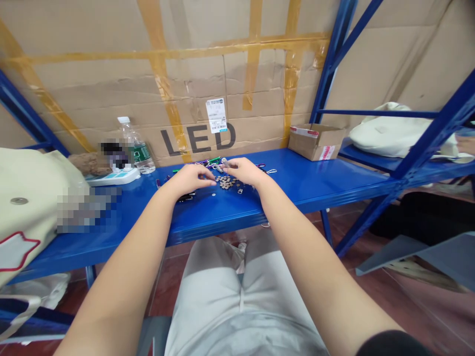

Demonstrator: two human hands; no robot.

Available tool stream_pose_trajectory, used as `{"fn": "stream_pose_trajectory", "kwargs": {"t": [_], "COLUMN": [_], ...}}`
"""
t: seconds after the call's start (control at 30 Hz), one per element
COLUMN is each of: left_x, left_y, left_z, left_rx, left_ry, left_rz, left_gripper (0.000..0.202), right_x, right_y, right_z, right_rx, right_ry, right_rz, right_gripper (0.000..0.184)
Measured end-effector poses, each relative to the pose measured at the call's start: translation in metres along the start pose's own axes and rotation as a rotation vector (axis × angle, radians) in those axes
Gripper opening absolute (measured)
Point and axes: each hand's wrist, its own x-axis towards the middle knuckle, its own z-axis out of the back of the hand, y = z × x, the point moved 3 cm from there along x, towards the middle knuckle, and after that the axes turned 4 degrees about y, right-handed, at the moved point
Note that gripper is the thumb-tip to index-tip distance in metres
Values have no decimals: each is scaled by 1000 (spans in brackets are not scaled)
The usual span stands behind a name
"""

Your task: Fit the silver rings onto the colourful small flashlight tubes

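Note:
My left hand [191, 179] hovers low over the blue bench [141, 212], its fingers loosely curved and apart, with nothing visible between them. My right hand [243, 170] pinches a small grey, stubby piece [225, 162]; its exact kind is too small to make out. Between and below both hands lies a loose pile of small round metal-coloured discs [225, 184]. Green and purple slim pieces with metal clips [213, 161] lie behind the hands, partly covered by them. Dark slim pieces [186, 197] show beneath my left hand.
A water bottle [139, 148] stands at the back left beside a white and light-blue device [118, 176]. A cream bag [33, 198] takes up the left end. An open cardboard box [315, 142] sits at the back right, near a blue post [330, 64]. Large taped cardboard [122, 89] forms the back.

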Motion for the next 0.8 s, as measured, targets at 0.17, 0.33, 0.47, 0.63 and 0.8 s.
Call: {"fn": "stream_pose_trajectory", "kwargs": {"t": [0.17, 0.33, 0.47, 0.63, 0.8], "left_x": [-2, 0, 1, 2, 2], "left_y": [11, 12, 9, 8, 5], "left_z": [-13, -15, -16, -16, -16], "left_rx": [-51, -60, -45, -25, -28], "left_ry": [331, 366, 363, 374, 328], "left_rz": [106, 158, 140, 122, 116], "left_gripper": [30, 28, 28, 25, 24], "right_x": [-1, -3, -3, -2, 0], "right_y": [-1, 1, 2, 2, 0], "right_z": [0, -1, -1, -2, -4], "right_rx": [-26, -101, -192, -282, -321], "right_ry": [8, 49, 64, 70, 75], "right_rz": [-32, -37, -36, -23, -17], "right_gripper": [25, 24, 21, 22, 23]}}
